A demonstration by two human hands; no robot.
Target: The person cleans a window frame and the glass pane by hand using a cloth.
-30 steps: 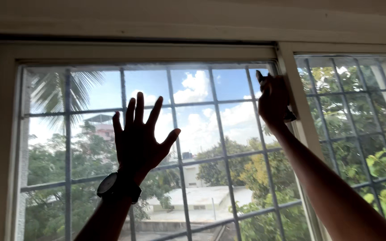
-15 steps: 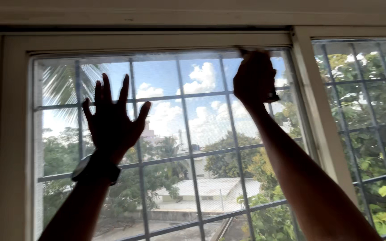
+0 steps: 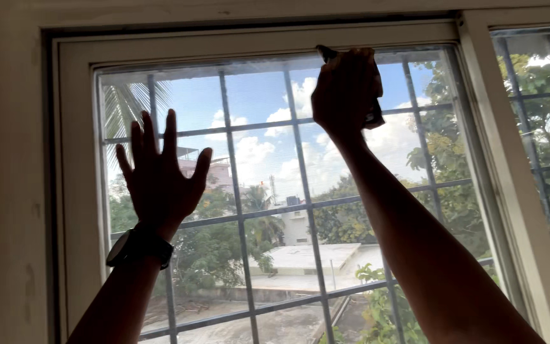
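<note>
No pkgs, labels, signs or screens in view.

I have both arms raised, forearms rising from the lower edge of the view. My left hand (image 3: 160, 175) is spread flat, palm away from me, four fingers straight up and slightly fanned, thumb angled out to the right; a dark watch (image 3: 138, 247) circles that wrist. My right hand (image 3: 346, 89) sits higher, curled into a closed fist with its back toward me, the forearm slanting up from the lower right.
</note>
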